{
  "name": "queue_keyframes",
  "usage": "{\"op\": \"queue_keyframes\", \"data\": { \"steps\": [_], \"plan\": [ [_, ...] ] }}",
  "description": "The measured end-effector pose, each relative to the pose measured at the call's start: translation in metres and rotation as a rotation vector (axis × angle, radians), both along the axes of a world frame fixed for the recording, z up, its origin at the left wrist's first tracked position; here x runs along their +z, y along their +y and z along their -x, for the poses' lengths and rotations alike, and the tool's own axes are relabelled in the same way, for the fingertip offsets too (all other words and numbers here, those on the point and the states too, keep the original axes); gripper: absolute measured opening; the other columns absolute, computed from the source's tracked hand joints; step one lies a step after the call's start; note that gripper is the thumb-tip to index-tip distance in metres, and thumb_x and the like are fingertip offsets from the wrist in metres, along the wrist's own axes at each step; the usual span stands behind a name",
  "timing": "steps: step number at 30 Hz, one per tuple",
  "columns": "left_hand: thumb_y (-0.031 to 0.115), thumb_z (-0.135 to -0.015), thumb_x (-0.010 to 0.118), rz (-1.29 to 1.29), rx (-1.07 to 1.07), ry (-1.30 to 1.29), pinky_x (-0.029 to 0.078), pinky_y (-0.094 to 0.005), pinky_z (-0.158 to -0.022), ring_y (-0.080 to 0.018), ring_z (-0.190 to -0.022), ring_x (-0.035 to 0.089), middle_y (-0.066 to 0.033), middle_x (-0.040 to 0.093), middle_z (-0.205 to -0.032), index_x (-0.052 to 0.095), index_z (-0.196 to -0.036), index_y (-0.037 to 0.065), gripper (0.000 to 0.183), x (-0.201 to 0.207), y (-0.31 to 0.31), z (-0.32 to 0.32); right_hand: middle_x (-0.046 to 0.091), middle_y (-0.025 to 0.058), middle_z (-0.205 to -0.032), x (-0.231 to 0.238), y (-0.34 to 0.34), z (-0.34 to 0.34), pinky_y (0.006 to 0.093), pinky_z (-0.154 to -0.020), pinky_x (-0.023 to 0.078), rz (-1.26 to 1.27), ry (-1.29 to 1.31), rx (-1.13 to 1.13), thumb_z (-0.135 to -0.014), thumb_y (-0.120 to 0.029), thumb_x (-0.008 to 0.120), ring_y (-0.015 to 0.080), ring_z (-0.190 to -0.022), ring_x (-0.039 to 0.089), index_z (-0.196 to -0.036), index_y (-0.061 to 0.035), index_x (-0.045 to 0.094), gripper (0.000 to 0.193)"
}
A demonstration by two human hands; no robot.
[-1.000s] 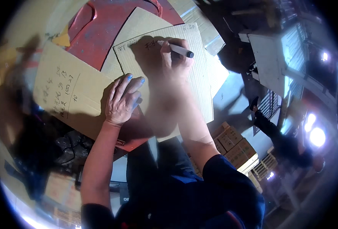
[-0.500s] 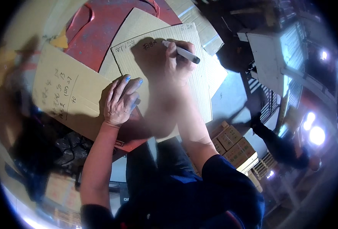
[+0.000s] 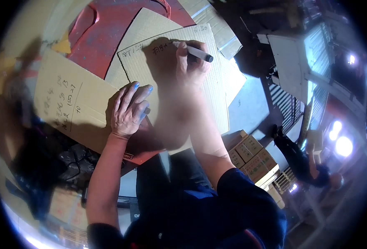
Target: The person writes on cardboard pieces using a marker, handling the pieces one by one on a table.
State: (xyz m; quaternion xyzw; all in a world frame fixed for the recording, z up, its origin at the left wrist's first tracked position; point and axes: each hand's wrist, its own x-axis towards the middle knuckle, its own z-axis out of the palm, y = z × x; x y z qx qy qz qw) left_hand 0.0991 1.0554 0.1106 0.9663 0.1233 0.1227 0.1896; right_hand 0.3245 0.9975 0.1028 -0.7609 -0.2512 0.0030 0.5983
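On cardboard sheet [image 3: 211, 89], right hand [image 3: 192, 68] pinches marker [image 3: 199, 54] near far edge, bare room rightward; left hand [image 3: 127, 113], grip unclear.

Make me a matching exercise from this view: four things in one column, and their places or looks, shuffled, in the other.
Column one
1. White marker
2. Left hand
3. Stacked boxes
4. Red surface

Column two
A. Under the cardboard sheets
B. To the right of the right forearm
C. Held in the right hand
D. Has blue on its fingertips

Pairs: 1-C, 2-D, 3-B, 4-A
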Motion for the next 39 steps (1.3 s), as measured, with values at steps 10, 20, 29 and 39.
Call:
{"op": "queue_keyframes", "data": {
  "steps": [10, 20, 29, 39],
  "plan": [
    [0.012, -0.087, 0.071, -0.002, -0.003, -0.004, 0.043, -0.0516, -0.114, -0.0305, -0.143, 0.047, 0.0022, 0.06, -0.148, 0.051, -0.11, 0.016, 0.031, -0.001, 0.001, 0.002, 0.067, 0.0092, -0.083, 0.005, -0.003, 0.005, 0.0286, -0.067, 0.053, -0.01, 0.071, 0.006, -0.094, -0.007, 0.072, 0.0152, -0.07, 0.064, -0.096, 0.0002, 0.063, 0.012],
    [0.012, -0.082, 0.076, 0.023, 0.018, 0.024, 0.043, -0.0516, -0.115, -0.0299, -0.143, 0.048, 0.0022, 0.059, -0.149, 0.051, -0.101, 0.015, 0.031, -0.001, 0.0, 0.007, 0.065, 0.0033, -0.08, 0.005, 0.005, 0.007, 0.0253, -0.067, 0.051, 0.045, 0.043, -0.043, -0.095, -0.007, 0.073, 0.0093, -0.07, 0.06, -0.103, 0.0009, 0.064, 0.014],
    [0.032, -0.094, 0.062, -0.016, 0.059, -0.012, 0.036, -0.0454, -0.123, -0.0246, -0.145, 0.047, 0.0055, 0.056, -0.153, 0.067, -0.097, 0.017, 0.016, 0.003, -0.002, 0.01, 0.07, 0.0064, -0.092, 0.0, -0.013, -0.003, 0.0275, -0.079, 0.05, -0.062, 0.24, -0.165, -0.102, -0.027, 0.069, 0.0124, -0.085, 0.062, -0.102, 0.0006, 0.067, 0.027],
    [0.024, -0.09, 0.06, -0.017, 0.15, 0.041, 0.041, -0.0451, -0.117, -0.0198, -0.138, 0.047, 0.0026, 0.061, -0.135, 0.069, -0.111, 0.021, 0.023, -0.028, -0.012, 0.032, 0.065, 0.0049, -0.099, 0.028, -0.035, 0.055, 0.03, -0.082, 0.05, 0.036, 0.332, 0.226, -0.101, -0.014, 0.067, 0.0132, -0.085, 0.059, -0.108, -0.0042, 0.061, 0.013]
  ]
}}
